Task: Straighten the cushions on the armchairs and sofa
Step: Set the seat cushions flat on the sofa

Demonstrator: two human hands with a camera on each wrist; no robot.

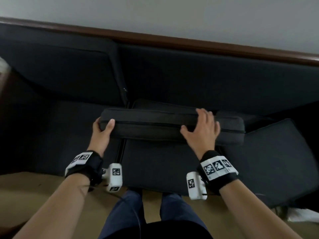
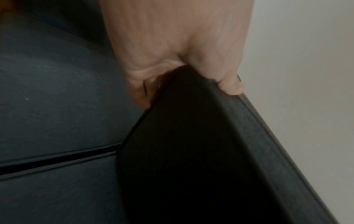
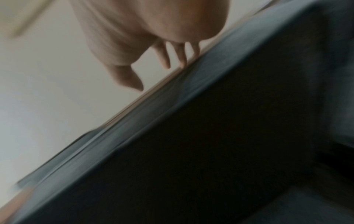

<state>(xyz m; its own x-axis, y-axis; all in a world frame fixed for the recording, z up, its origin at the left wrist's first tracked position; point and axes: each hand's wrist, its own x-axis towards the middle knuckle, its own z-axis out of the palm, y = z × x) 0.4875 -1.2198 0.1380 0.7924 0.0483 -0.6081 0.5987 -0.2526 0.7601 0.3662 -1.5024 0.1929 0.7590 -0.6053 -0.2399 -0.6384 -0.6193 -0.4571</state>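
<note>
Cushion (image 1: 165,126) is lifted edge-up over the sofa seat (image 1: 155,163), spanning both hands, zip seam facing the person. Left hand (image 1: 101,130) grips the cushion's left end: thumb on the near face, fingers wrapped behind. Right hand (image 1: 202,128) lies spread on the top edge, fingers fairly straight, not clamped round it. Second cushion (image 1: 276,152) lies skewed, just right of the right hand.

Judgement: the cushion is a foam slab, light, firm enough to hold shape, cloth cover not slippery. Best held at both short ends; a one-end grip would let it sag or twist.
</note>
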